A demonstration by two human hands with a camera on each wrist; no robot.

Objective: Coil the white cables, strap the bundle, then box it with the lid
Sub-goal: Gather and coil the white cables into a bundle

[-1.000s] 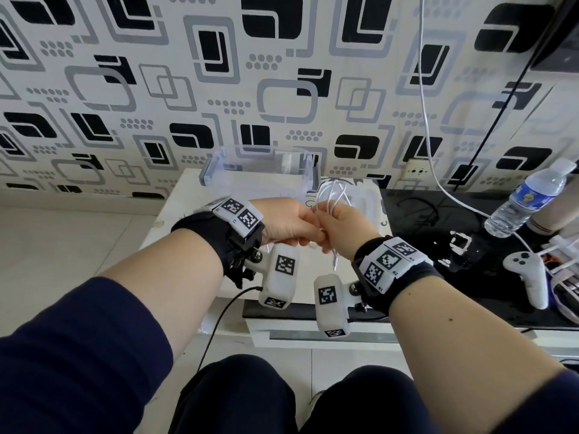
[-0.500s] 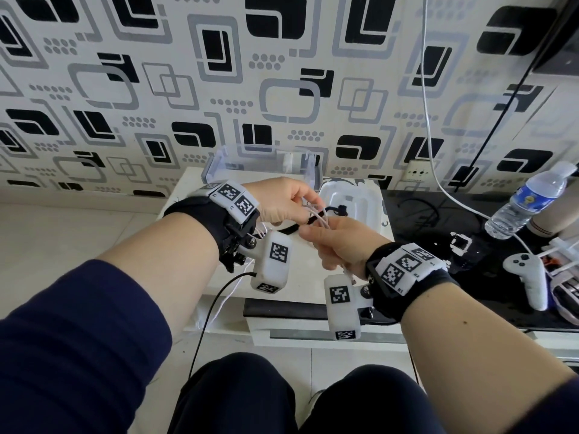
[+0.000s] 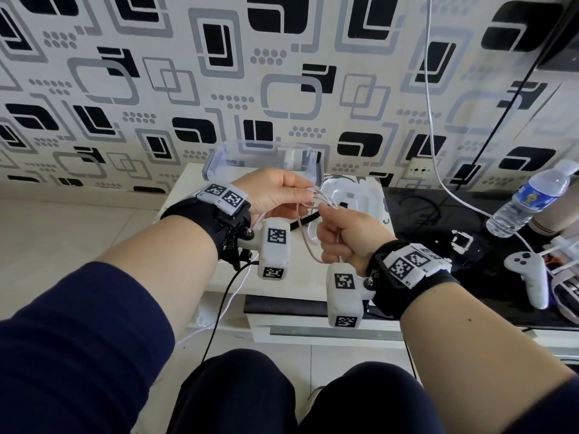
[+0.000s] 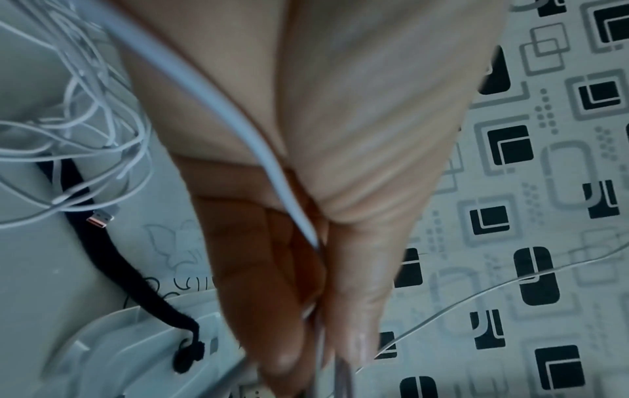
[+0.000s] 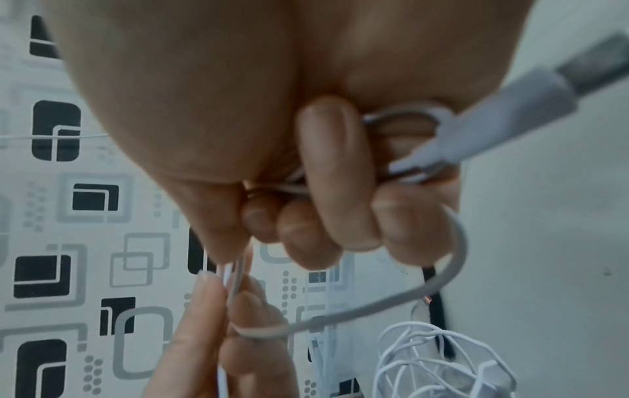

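Note:
A white cable runs between my two hands above the white table. My left hand pinches the cable between thumb and fingertips. My right hand is a fist around small coils of the cable, with a USB plug sticking out by the palm. More white cables lie tangled on the table beside a black strap. The white lid lies flat behind my hands. The clear box stands by the wall.
Right of the table is a black glossy surface with a water bottle and a white game controller. A white lead hangs down the patterned wall. My knees are below the table's front edge.
My hands, joined a second ago with loops above them, have drawn apart. The right hand has dropped toward me in a fist, and a loop of cable now hangs between them.

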